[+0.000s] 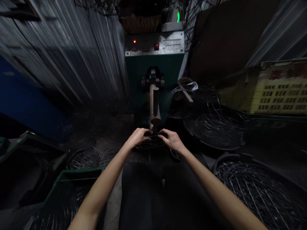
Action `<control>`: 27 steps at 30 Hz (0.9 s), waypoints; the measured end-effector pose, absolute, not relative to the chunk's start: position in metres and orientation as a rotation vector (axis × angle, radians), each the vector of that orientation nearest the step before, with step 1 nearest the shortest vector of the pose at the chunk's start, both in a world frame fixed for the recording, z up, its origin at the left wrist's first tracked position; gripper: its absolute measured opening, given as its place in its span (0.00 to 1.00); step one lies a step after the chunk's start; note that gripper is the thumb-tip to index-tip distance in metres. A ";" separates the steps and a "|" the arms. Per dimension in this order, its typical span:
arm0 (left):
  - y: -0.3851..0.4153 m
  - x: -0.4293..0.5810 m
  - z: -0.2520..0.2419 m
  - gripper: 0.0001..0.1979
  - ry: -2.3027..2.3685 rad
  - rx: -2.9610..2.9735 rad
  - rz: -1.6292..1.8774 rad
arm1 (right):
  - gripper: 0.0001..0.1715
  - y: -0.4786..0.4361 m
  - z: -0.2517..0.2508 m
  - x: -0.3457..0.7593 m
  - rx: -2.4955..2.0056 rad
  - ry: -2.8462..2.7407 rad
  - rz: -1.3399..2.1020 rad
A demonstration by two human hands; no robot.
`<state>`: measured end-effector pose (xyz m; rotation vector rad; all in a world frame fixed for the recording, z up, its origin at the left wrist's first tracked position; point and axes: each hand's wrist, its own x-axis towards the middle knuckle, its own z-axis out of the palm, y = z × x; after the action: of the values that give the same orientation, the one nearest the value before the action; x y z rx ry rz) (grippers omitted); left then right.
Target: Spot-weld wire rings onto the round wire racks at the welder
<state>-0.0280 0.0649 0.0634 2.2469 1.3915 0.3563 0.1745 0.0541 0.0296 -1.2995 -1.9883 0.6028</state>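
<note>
Both hands meet at the lower end of a green machine (134,73) with a metal arm (154,105) that reaches toward me. My left hand (139,137) pinches the left side of a round wire rack (150,146), thumb and fingers close together. On the other side my right hand (170,140) grips the same wire rack near its far edge. The rack lies roughly level, its far part just under the tip of the metal arm. Dim light hides the exact contact between the tip and the wires.
At right, a dark basin (223,156) holds wire racks and small wire pieces; another tray (192,127) of wire hoops lies behind it. A green crate (62,175) with wire parts stands at left. A yellow crate (254,92) is at far right. A red lamp glows on the control panel (144,48).
</note>
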 end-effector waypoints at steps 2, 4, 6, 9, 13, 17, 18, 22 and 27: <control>0.069 -0.028 0.063 0.14 1.389 2.231 0.365 | 0.08 0.058 0.029 0.174 -1.297 -1.997 0.589; 0.072 -0.027 0.063 0.14 1.382 2.216 0.374 | 0.08 0.062 0.028 0.175 -1.293 -2.007 0.576; 0.075 -0.028 0.064 0.14 1.382 2.199 0.379 | 0.08 0.065 0.027 0.175 -1.302 -2.012 0.574; 0.078 -0.029 0.065 0.13 1.396 2.184 0.360 | 0.08 0.069 0.026 0.174 -1.302 -2.021 0.583; 0.082 -0.031 0.063 0.13 1.372 2.179 0.335 | 0.08 0.070 0.027 0.170 -1.285 -2.022 0.605; 0.085 -0.032 0.062 0.14 1.373 2.166 0.304 | 0.08 0.066 0.031 0.177 -1.244 -1.972 0.642; 0.085 -0.032 0.063 0.14 1.382 2.162 0.299 | 0.08 0.065 0.031 0.183 -1.249 -1.924 0.618; 0.086 -0.030 0.066 0.15 1.399 2.158 0.279 | 0.12 0.062 0.015 0.219 -1.380 -1.753 0.486; 0.089 -0.034 0.062 0.18 1.387 2.098 0.292 | 0.13 0.065 -0.010 0.246 -1.413 -1.874 0.618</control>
<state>-0.0340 0.0886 0.0618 2.0980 1.3867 0.2916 0.2462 0.0647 -0.0104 -1.4128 -1.8743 0.6182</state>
